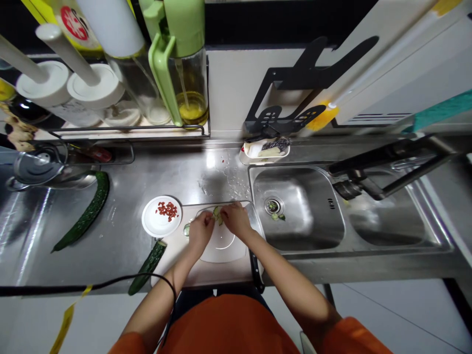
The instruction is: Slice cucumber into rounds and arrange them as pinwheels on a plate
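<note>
My left hand [202,230] and my right hand [236,220] meet over the far part of a pale plate [212,253]. Both have their fingers pinched together at a few cucumber slices [217,215]; the slices are partly hidden by the fingertips. The plate rests on a cutting board [206,276]. More slices [187,229] lie on the board just left of my left hand. A cut cucumber [148,267] slants across the board's left edge. Under my right forearm a knife [255,269] lies along the board's right side, black handle toward me.
Left of the board stands a white dish [151,220] with small red dried berries [167,210]. A whole cucumber [85,214] lies farther left. On the right are a double sink [306,241] and a black tap [368,162]. An oil bottle [191,105] stands on the back rack.
</note>
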A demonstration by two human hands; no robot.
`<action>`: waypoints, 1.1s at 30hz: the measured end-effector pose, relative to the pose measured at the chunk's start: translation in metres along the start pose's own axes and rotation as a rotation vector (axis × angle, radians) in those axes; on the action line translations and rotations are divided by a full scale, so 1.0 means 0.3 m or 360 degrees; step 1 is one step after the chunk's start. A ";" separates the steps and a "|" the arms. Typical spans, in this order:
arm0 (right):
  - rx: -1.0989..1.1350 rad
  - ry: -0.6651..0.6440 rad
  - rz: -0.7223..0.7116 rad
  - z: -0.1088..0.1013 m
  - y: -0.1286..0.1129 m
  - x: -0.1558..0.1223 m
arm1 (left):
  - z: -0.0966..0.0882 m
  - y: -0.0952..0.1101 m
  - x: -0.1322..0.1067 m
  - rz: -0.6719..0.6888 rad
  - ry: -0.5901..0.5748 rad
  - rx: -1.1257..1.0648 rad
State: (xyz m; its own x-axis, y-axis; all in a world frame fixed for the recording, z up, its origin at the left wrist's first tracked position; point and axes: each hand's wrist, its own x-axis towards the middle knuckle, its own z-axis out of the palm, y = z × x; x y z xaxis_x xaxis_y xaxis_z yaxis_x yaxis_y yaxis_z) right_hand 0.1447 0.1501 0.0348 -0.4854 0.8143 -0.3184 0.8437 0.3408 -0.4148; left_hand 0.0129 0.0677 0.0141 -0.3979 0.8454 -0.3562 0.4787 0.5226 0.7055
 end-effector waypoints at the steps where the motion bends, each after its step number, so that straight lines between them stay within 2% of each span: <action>1: -0.0015 -0.0004 0.0003 0.003 0.000 0.001 | 0.001 0.002 0.002 -0.0003 -0.0008 0.0031; 16: -0.0129 0.0113 -0.0040 0.056 0.015 0.000 | 0.003 0.033 0.017 -0.0066 -0.0040 0.0229; 33: -0.0163 0.0201 -0.0088 0.075 0.026 -0.017 | 0.005 0.042 0.011 -0.0058 -0.0126 0.0329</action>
State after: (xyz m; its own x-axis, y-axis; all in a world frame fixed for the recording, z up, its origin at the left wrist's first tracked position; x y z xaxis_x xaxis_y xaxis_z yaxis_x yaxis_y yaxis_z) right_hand 0.1487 0.1380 0.0139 -0.5045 0.8434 -0.1851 0.8386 0.4275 -0.3376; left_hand 0.0188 0.0772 0.0208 -0.3592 0.8272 -0.4320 0.6184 0.5577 0.5536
